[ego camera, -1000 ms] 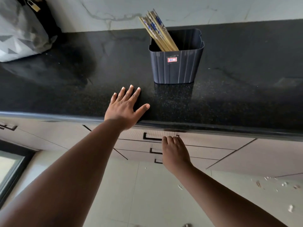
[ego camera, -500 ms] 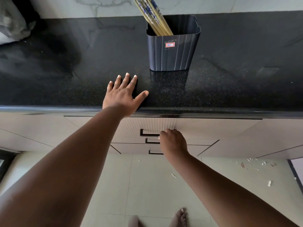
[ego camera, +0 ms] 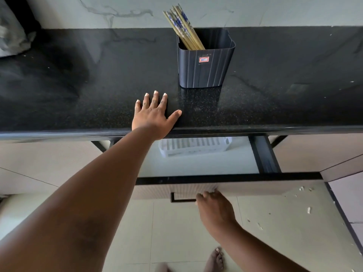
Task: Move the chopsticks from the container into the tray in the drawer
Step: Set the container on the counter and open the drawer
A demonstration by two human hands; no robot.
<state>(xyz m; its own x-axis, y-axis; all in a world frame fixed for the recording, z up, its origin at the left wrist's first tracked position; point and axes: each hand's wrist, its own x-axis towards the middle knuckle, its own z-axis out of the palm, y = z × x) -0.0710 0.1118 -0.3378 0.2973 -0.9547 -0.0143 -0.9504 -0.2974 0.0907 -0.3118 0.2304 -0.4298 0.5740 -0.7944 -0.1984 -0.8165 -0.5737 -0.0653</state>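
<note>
Chopsticks (ego camera: 183, 29), one container (ego camera: 205, 61), one tray (ego camera: 193, 148)

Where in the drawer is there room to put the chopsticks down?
The white tray sits at the back, partly under the counter edge, so that spot is tight. The bare drawer floor between the tray and the drawer front is free. The left forearm covers the left side.

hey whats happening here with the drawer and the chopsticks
A person is pulling the drawer open with the right hand on its handle, while the left hand lies flat on the black counter. A white tray shows inside. The chopsticks stand in the dark container, untouched.
</note>
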